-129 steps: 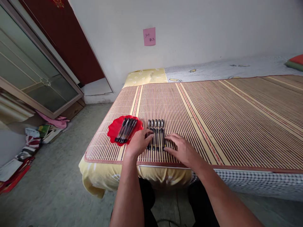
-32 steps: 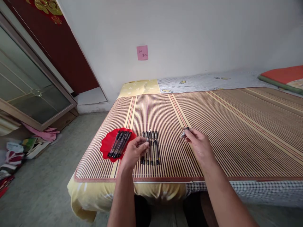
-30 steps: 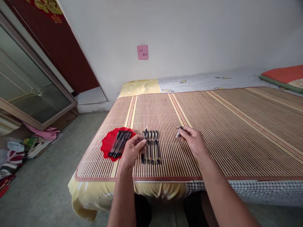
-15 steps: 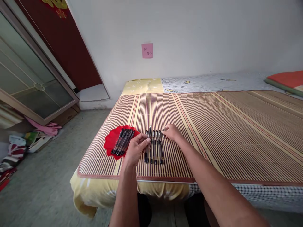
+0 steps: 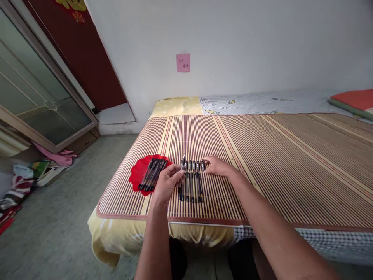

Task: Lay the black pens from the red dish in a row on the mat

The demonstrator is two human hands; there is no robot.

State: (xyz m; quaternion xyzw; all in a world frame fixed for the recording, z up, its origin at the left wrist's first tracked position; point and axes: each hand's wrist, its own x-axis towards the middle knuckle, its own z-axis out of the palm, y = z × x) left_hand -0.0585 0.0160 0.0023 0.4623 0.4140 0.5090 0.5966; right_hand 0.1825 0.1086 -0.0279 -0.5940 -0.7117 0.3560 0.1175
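Several black pens (image 5: 192,182) lie side by side in a row on the striped bamboo mat (image 5: 262,155). My left hand (image 5: 167,182) is closed on one pen (image 5: 183,165) at the left end of the row, its tip pointing away from me. My right hand (image 5: 217,167) rests on the mat at the right end of the row. Its fingertips are pinched on a small dark pen cap (image 5: 203,165) set down beside the last pen. A red scalloped plate (image 5: 135,179) to the left holds several more black pens (image 5: 153,175).
The mat covers a bed with a yellow sheet (image 5: 116,233) along its near edge. A pink note (image 5: 183,62) is stuck to the white wall. A glass-door cabinet (image 5: 37,101) and scattered clothes (image 5: 43,167) lie on the floor at left. A red cushion (image 5: 354,99) sits far right.
My right hand, which held the cap out over the mat to the right, has come left to the row's right end. My left hand keeps its pen by the row.
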